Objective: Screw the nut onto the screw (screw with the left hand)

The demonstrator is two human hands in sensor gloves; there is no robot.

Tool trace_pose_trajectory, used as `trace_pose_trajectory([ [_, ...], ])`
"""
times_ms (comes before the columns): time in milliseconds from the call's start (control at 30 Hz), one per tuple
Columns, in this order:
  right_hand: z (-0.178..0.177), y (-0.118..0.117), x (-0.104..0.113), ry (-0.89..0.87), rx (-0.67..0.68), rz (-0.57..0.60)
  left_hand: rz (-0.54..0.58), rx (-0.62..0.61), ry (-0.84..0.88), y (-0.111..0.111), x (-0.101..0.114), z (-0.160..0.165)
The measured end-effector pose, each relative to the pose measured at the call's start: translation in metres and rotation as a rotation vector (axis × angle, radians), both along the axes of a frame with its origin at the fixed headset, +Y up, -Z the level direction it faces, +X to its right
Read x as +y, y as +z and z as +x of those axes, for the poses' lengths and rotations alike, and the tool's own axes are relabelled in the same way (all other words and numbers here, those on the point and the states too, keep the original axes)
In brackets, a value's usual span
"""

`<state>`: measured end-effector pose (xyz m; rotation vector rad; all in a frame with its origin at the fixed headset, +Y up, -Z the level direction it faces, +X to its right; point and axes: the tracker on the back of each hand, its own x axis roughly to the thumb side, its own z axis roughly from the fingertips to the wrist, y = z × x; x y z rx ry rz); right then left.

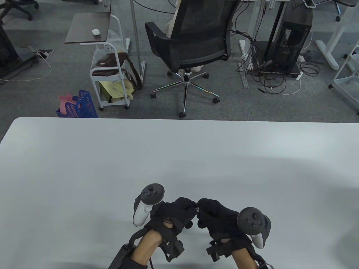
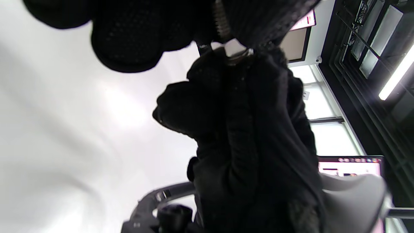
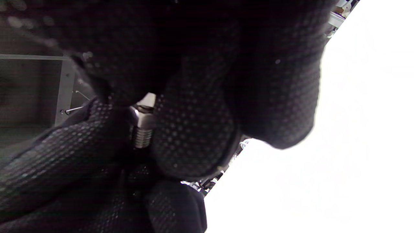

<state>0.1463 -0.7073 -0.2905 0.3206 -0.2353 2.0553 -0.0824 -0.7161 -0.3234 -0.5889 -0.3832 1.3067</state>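
White table (image 1: 84,168), two gloved hands meeting, one screw (image 3: 142,136), one nut (image 3: 144,116)

From above and behind we look down over the white table (image 1: 84,168), facing its far edge and the office floor beyond, with both hands low at the near edge. Our left wrist view sits very close under the left hand (image 2: 136,35), tilted, facing across to the right hand (image 2: 245,129). Our right wrist view is closer still, and all three share the spot where the fingertips meet at the screw (image 3: 142,129).
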Motion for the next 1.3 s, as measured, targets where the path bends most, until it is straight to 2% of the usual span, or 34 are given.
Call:
trace_pose_trajectory([
  [67, 0.000, 0.000, 0.000, 0.003, -0.002, 0.003, -0.014, 0.042, 0.010, 0.000, -0.003, -0.001],
  [167, -0.001, 0.000, -0.001, 0.010, 0.001, 0.000, 0.024, 0.113, -0.059, -0.001, -0.003, -0.002],
  [333, -0.001, 0.000, -0.001, -0.003, 0.000, -0.011, -0.006, -0.018, -0.030, -0.001, 0.000, 0.000],
  [500, -0.002, 0.000, -0.002, 0.015, 0.002, -0.011, 0.004, 0.079, -0.069, -0.001, -0.005, -0.001],
  [633, -0.001, 0.000, -0.002, 0.007, 0.003, -0.015, 0.003, -0.016, -0.087, 0.000, 0.001, 0.001],
  [767, -0.001, -0.001, -0.002, 0.002, 0.006, -0.019, 0.004, 0.044, -0.044, 0.000, -0.002, -0.002],
  [833, -0.001, -0.001, -0.003, 0.004, 0.005, -0.018, 0.013, 0.091, -0.076, -0.001, -0.001, -0.002],
  [967, -0.001, -0.001, -0.005, -0.016, 0.009, -0.037, 0.016, 0.015, -0.107, -0.001, 0.004, -0.001],
  [1067, -0.003, -0.002, -0.007, -0.066, 0.013, -0.077, 0.122, 0.106, -0.154, 0.000, 0.013, -0.005],
  [1133, -0.003, -0.002, -0.006, -0.021, -0.012, -0.055, 0.275, 0.163, -0.288, 0.002, 0.024, -0.005],
  [1167, -0.001, -0.002, -0.005, 0.026, -0.025, -0.027, 0.367, 0.184, -0.412, 0.002, 0.030, -0.006],
  [1233, 0.002, -0.002, -0.002, 0.098, -0.054, 0.018, 0.475, 0.204, -0.610, 0.001, 0.034, -0.009],
  [1300, 0.002, -0.002, 0.000, 0.167, -0.065, 0.048, 0.544, 0.225, -0.805, -0.004, 0.033, -0.012],
])
